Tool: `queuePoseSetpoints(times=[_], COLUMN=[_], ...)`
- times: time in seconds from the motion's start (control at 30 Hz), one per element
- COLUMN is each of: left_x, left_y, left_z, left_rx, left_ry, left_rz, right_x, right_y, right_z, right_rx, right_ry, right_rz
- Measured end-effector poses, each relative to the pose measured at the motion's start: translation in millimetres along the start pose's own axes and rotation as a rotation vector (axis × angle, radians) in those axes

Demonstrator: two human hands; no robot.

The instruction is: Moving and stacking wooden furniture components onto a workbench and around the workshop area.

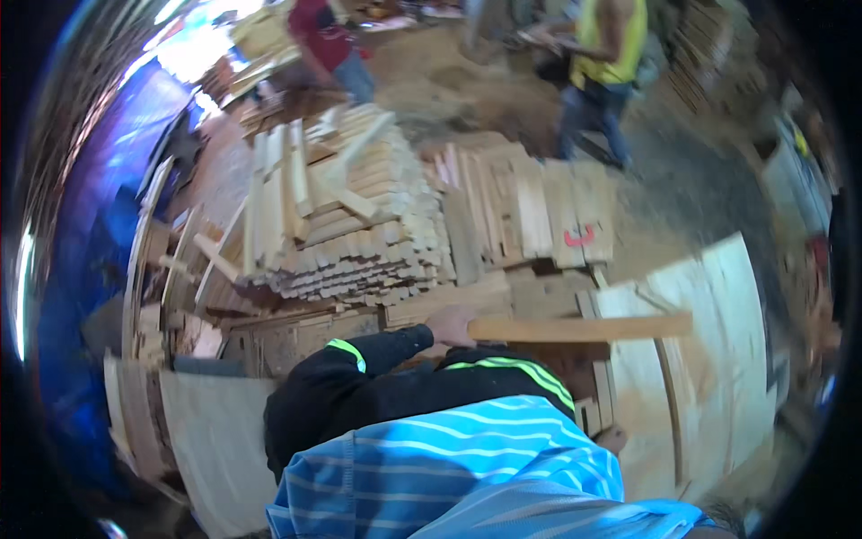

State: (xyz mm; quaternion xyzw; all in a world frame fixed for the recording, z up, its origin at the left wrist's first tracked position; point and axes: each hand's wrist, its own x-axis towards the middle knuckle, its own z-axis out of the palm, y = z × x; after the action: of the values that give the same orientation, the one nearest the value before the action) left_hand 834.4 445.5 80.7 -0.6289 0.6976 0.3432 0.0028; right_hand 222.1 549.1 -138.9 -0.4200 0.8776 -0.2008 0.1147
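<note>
My left hand (452, 326) grips one end of a wooden batten (579, 329). The batten reaches to the right, its far end over a pale plywood sheet (714, 377). Lower down, my right hand (611, 439) is by the left edge of that sheet, next to some narrow wooden strips (601, 387). It is partly hidden behind blue striped cloth (458, 445), and whether it holds anything is unclear. Black sleeves with bright reflective bands cover my arms.
Ahead stands a large stack of cut battens (363, 249), with loose pieces on top. Flat boards (532, 209), one with a red mark, lie beside it. Another sheet (215, 438) is at lower left. Two people (606, 67) are farther back. A blue tarpaulin (121, 195) hangs left.
</note>
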Motion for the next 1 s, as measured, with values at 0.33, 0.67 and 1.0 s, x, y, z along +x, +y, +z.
queuePoseSetpoints(times=[0.33, 0.67, 1.0], left_x=[117.7, 157.3, 214.2], left_y=[130.5, 323.3, 421.3], left_z=[-12.3, 34.6, 100.3], left_rx=[-0.009, 0.472, 0.343], left_ry=[0.081, 0.141, 0.025], left_rz=[0.709, 1.292, 1.333], right_x=[-52.7, -48.3, -29.7], right_y=[-137.8, -99.3, 16.5], right_z=[-120.4, -207.3, -257.5], right_rx=[2.022, 1.931, 2.032], right_ry=[-0.15, 0.562, 0.605], right_rz=[0.355, 0.763, 0.428])
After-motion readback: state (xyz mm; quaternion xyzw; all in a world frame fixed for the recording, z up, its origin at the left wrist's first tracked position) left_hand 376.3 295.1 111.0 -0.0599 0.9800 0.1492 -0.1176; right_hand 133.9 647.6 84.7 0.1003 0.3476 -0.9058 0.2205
